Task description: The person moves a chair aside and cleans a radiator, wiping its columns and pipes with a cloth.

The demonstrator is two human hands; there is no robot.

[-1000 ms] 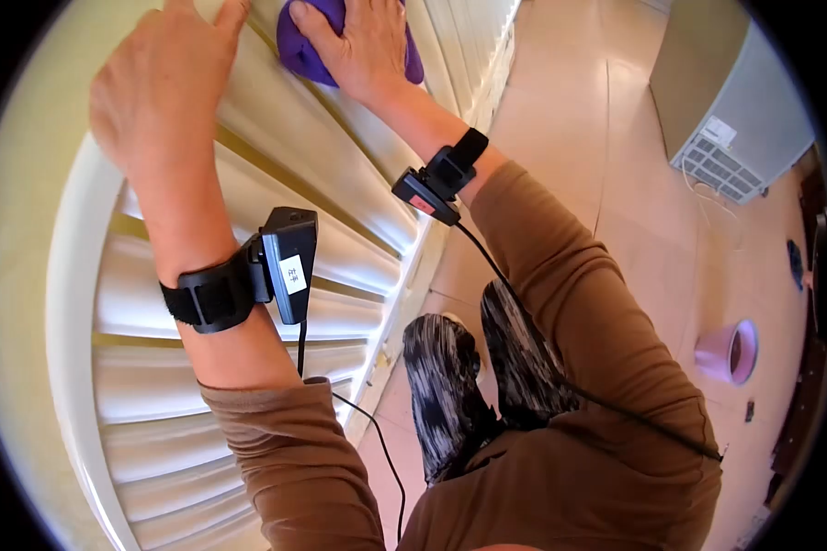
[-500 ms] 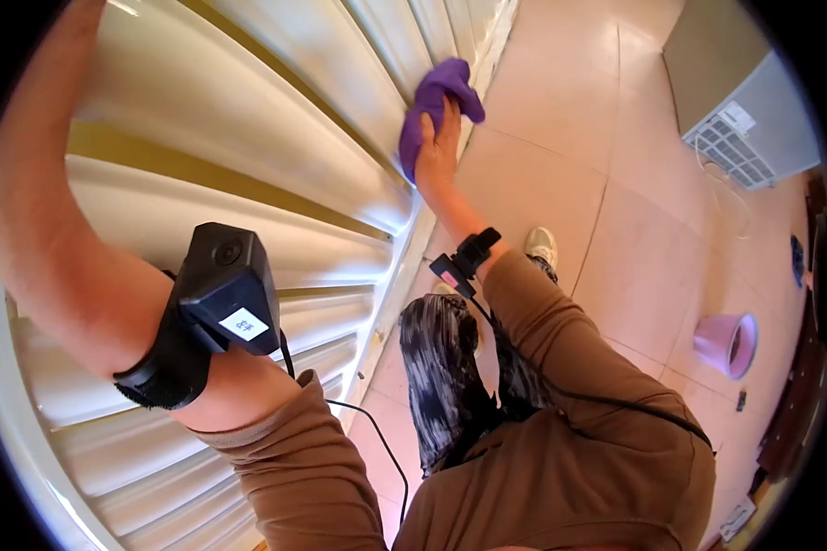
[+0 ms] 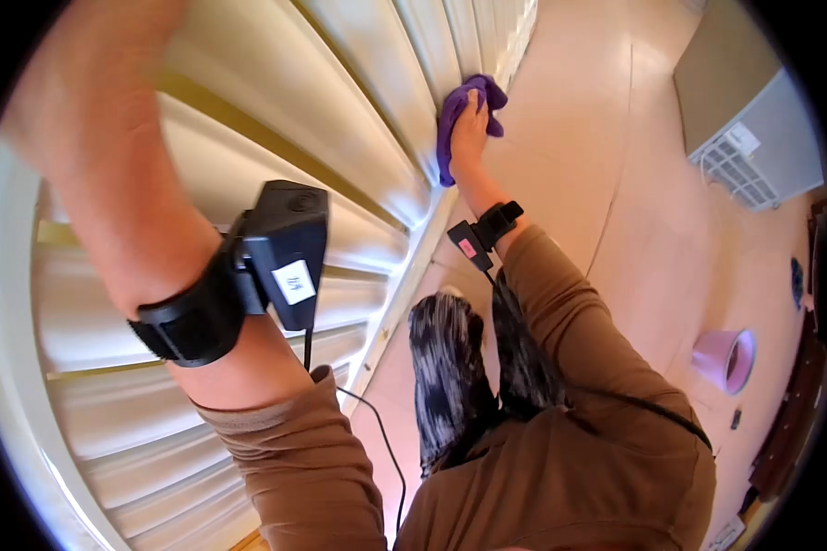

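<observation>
A purple cloth is bunched under my right hand, with the fingers closed over it. The hand presses it against the lower end of the white slats, beside the white bottom rail. These slats belong to a large white slatted panel with yellowish gaps between them. My left arm reaches over the panel toward the upper left, where my left hand is blurred and its fingers do not show. A black box-shaped device is strapped to the left forearm, and a smaller black one to the right wrist.
Pink floor tiles lie to the right of the panel. A grey box-like appliance with a grille stands at the upper right. Farther down is a pink bucket. A black cable hangs by my legs.
The view has shifted a little. My right hand and the purple cloth appear farther right and slightly lower along the panel's edge. My left arm has swung rightward and its hand has come into view, blurred.
</observation>
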